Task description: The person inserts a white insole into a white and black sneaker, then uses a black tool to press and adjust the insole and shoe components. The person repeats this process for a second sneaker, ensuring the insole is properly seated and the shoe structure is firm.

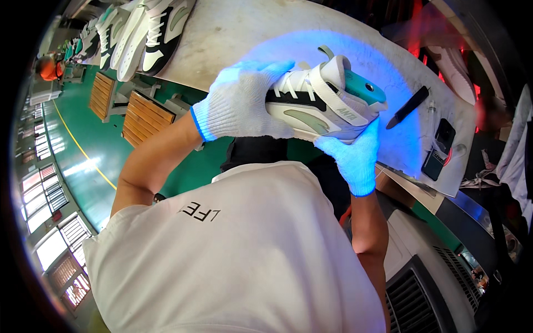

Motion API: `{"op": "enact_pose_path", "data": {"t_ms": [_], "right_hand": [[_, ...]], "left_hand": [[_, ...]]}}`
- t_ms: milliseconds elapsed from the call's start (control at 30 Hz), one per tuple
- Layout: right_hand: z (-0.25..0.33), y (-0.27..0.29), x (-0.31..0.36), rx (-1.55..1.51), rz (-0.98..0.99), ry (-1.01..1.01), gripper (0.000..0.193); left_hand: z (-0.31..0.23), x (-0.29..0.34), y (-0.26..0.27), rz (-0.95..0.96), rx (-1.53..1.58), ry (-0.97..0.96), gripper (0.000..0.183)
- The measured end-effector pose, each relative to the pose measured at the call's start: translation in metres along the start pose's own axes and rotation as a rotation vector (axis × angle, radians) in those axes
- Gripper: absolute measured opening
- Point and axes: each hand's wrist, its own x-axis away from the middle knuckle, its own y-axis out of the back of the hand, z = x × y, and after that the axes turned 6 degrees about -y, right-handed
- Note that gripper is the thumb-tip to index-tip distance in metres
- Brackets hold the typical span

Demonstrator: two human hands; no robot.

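Sneaker (302,108) | left fingers (276,69): front end | right fingers (372,133): heel end

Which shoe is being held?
The strapped white shoe with the teal insert, between left hand and right hand; the other shoes lie beyond both hands.

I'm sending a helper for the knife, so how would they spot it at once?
Find the pale worktop, then the white shoe held at its near edge. Just right of the shoe's heel, across the rim of the blue light, the knife lies slantwise. Its slim dark shape tapers to a point, unlike the boxy dark devices nearby.
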Motion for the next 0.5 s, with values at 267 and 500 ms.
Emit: {"op": "enact_pose_path", "data": {"t_ms": [267,500], "right_hand": [[0.002,0.001,0.0,-0.186,0.086,-0.042,0.087],[-0.014,0.017,-0.003,0.242,0.095,0.121,0.085]], "left_hand": [[-0.016,-0.013,-0.034,-0.224,-0.161,-0.089,0.106],[-0.021,-0.01,-0.046,-0.231,-0.117,-0.207,0.097]]}}
